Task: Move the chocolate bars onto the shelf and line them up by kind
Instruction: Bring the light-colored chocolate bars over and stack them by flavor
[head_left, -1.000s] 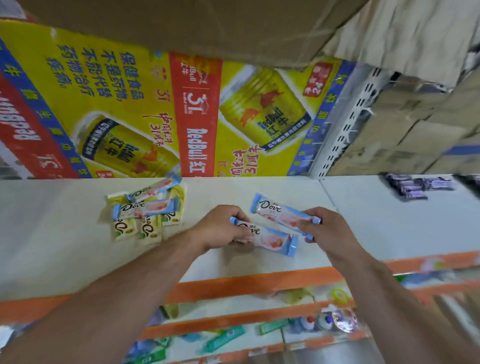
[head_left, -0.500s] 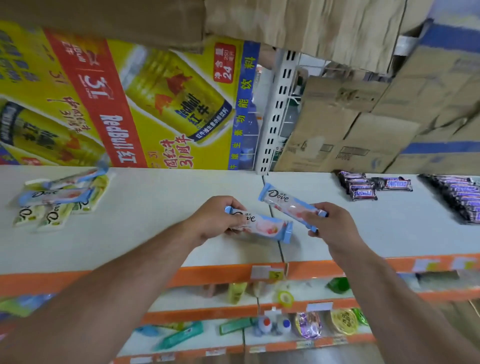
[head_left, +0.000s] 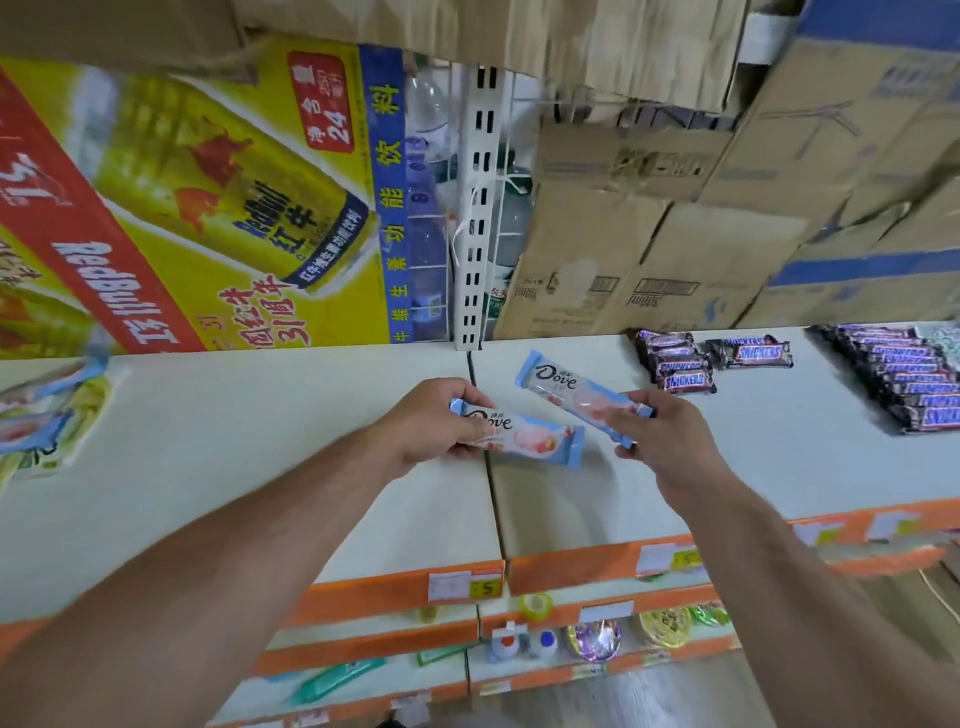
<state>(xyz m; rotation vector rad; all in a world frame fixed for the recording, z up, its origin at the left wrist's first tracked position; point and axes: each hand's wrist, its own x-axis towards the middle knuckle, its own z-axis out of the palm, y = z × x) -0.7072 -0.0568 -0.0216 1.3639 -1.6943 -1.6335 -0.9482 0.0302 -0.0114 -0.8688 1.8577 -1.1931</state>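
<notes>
Two pale-blue wrapped Dove bars (head_left: 524, 439), pinched in left grip (head_left: 431, 421) and right grip (head_left: 660, 441), could get plonked among the nearby dark-brown Snickers bars (head_left: 685, 364).

We see a shop: price tags (head_left: 485, 587) on orange shelf edges (head_left: 395, 597) at lower centre, stock cartons (head_left: 587, 260) stacked upper right.

Snickers bars (head_left: 675, 361) on shelf (head_left: 753, 457), right

Bright, even light. A faint shadow lies on the shelf (head_left: 234, 467) below the right hand (head_left: 670, 441). Wide-angle bending curves the edges; the left bars (head_left: 47, 415) and the upper boxes (head_left: 857, 156) are smeared with blur.
</notes>
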